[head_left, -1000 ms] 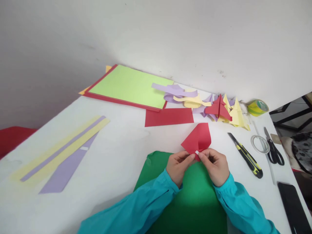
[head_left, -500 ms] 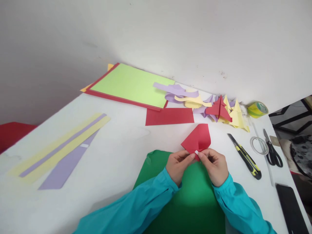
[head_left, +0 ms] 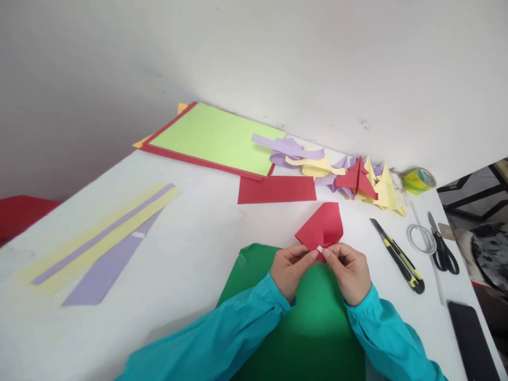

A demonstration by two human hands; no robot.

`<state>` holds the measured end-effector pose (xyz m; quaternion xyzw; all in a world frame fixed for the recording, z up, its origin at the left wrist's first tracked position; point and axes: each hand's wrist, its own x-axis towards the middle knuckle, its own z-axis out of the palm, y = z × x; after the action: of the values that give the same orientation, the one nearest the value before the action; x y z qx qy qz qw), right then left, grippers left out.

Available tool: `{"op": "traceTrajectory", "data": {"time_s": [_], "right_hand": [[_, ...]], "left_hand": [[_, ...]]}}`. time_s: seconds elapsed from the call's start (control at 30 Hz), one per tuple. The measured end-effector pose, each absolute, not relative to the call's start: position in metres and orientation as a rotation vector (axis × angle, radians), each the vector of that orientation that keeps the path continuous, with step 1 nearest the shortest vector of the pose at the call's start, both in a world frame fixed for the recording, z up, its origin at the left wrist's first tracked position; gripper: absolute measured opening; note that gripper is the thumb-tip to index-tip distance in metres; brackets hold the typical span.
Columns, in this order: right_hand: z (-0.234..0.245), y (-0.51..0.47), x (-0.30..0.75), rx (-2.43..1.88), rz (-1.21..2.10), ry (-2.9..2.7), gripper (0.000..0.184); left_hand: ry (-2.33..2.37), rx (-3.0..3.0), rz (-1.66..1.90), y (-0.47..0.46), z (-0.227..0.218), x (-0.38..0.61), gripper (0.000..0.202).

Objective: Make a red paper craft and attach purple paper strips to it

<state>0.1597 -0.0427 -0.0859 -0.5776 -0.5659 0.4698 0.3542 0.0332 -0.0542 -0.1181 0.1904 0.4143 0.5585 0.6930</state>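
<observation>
A folded piece of red paper (head_left: 322, 226) is held up between both hands, its wide end pointing away from me. My left hand (head_left: 290, 269) pinches the narrow near end from the left. From the other side, my right hand (head_left: 350, 270) pinches the same end with thumb and fingers. Between the two thumbs a small white patch (head_left: 319, 248) shows on the red paper; whether it is tape or bare paper I cannot tell. Under the hands lies a dark green sheet (head_left: 317, 323).
Cutter (head_left: 397, 256), tape roll (head_left: 421, 239), scissors (head_left: 443, 248) and black phone (head_left: 470, 338) lie on the right. Behind are a red rectangle (head_left: 277, 190), folded paper planes (head_left: 357, 179), curled strips (head_left: 296, 151) and stacked sheets (head_left: 214, 137). Purple and yellow strips (head_left: 107, 254) lie left.
The view has shifted very slightly. Both hands keep the same pinch on the red paper, with no other visible difference.
</observation>
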Motion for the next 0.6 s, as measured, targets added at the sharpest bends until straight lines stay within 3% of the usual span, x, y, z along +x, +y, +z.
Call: {"op": "traceTrajectory", "data": {"time_s": [0.6], "right_hand": [[-0.0829, -0.0448, 0.1567, -1.485, 1.259, -1.377, 0.028]], "left_hand": [[0.898, 0.413, 1.254, -0.0537, -0.1187, 0.0333, 0.021]]}}
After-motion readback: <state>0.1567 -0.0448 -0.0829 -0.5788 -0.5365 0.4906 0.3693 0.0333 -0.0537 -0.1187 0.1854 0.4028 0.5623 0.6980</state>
